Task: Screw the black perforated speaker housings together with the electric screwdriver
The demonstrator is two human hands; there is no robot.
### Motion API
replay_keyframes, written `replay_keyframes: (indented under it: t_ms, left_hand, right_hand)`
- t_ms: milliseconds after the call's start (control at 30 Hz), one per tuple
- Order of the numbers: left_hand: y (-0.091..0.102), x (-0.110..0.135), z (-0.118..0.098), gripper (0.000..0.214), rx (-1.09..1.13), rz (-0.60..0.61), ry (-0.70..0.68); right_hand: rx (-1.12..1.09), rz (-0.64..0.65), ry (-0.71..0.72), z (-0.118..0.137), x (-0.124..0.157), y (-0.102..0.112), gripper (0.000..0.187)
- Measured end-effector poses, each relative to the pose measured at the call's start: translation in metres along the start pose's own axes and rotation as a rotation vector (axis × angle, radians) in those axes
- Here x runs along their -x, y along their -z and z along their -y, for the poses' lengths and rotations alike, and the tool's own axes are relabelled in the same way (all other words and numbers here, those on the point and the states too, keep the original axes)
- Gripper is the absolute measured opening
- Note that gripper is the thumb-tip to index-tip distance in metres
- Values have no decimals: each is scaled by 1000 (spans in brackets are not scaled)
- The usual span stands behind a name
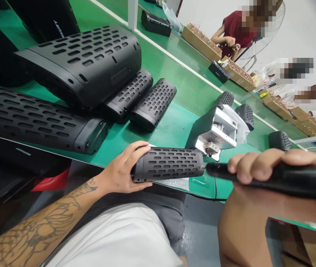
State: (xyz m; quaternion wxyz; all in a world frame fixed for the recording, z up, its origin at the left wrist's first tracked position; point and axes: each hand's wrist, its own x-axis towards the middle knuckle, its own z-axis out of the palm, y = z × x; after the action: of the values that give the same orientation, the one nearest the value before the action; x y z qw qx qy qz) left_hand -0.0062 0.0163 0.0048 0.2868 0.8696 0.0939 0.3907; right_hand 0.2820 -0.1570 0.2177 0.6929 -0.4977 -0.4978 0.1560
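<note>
Head cam: blk casing (174, 163) btwn L fingers (138, 153) & thumb (143, 185)

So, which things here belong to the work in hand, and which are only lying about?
Belongs:
slotted black housing in left hand
black tool in right hand, pointing at it
silver machine nearby, possibly

Apparently lying about:
large slotted unit, upper left
clear plastic near housing
cardboard boxes, far side

Matte-black casing (171, 163) with rows of oblong slots, slotted face up, one end gripped in the left hand (127, 168), black power screwdriver (294, 180) clasped in the right hand (260, 168), tip at the casing's opposite end.
</note>
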Motion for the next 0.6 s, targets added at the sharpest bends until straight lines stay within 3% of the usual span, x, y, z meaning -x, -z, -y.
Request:
replay_keyframes:
  t_ms: [133,233,433,533,600]
  left_hand:
    - [-2,1,0,115,-3,-13,-8]
    - [-4,4,2,113,5,-19,12]
    - [-4,3,2,111,7,-18,0]
    - [-2,1,2,113,13,-2,8]
    - [-1,2,2,115,26,21,13]
  right_hand:
    - [76,-325,213,-46,-35,24,68]
    - [136,-462,246,-75,-43,26,72]
    - [175,-424,155,-81,-34,26,79]
    - [141,-398,133,-62,-27,28,77]
    - [58,-326,113,-35,-15,26,73]
